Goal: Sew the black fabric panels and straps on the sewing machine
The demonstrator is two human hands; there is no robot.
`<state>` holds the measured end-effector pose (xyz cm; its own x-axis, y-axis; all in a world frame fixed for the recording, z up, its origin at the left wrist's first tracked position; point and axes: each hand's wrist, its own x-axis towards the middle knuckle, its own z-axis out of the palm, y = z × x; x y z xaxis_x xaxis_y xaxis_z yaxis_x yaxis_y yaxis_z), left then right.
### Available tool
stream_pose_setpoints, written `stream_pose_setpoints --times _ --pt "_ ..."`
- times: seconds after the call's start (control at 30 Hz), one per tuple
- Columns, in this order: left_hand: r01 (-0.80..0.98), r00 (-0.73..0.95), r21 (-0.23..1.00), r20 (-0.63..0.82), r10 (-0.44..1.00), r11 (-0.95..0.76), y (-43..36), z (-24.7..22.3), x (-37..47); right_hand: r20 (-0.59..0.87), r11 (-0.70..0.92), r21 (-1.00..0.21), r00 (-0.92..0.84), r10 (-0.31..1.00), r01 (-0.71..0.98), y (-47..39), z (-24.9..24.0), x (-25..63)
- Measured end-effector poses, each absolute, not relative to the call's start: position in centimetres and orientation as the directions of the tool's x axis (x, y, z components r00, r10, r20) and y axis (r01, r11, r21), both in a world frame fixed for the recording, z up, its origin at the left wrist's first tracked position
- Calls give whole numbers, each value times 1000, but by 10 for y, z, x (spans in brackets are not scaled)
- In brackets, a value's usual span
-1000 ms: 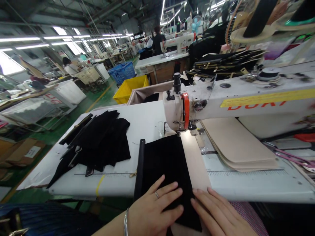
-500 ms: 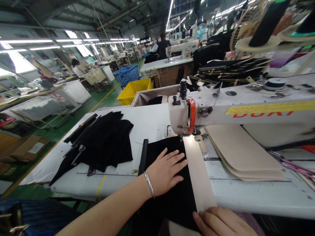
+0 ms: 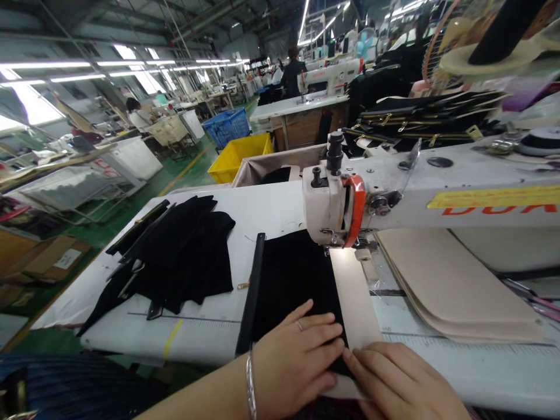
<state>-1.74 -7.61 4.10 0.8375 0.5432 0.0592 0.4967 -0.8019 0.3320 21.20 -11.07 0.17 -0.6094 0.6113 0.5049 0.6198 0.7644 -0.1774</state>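
Observation:
A black fabric piece (image 3: 293, 274) lies over a beige panel (image 3: 359, 315), its upper end at the presser foot of a white sewing machine (image 3: 321, 201). Along the black piece's left edge runs a dark zipper strip (image 3: 254, 291) with a gold pull (image 3: 242, 286). My left hand (image 3: 301, 356), wearing a ring and bracelet, rests flat on the lower black fabric, fingers stretched toward the seam. Beside it, my right hand (image 3: 398, 379) grips the lower right edge of the beige panel, fingers on top and the thumb partly hidden. The two hands nearly touch.
Black pieces with zippers (image 3: 175, 256) are heaped on the table's left. Beige panels (image 3: 455, 291) are stacked under the machine arm, with pink-handled scissors (image 3: 542, 306) at far right. Beyond stand a yellow crate (image 3: 240, 156), a blue basket (image 3: 226, 127) and a co-worker (image 3: 292, 76).
My left hand has slid down the black fabric, nearer to my right hand. The layered fabric has shifted forward toward the machine, and my right hand has moved up with its edge.

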Motion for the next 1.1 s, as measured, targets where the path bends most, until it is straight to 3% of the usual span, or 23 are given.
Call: stream_pose_setpoints --times 0.27,1.1 --pt "465 785 266 316 532 -844 -70 17 -21 516 743 -242 -565 644 624 -98 4 210" --pt "561 800 132 169 576 -817 1 18 -20 318 650 -268 -572 756 711 -43 7 207"
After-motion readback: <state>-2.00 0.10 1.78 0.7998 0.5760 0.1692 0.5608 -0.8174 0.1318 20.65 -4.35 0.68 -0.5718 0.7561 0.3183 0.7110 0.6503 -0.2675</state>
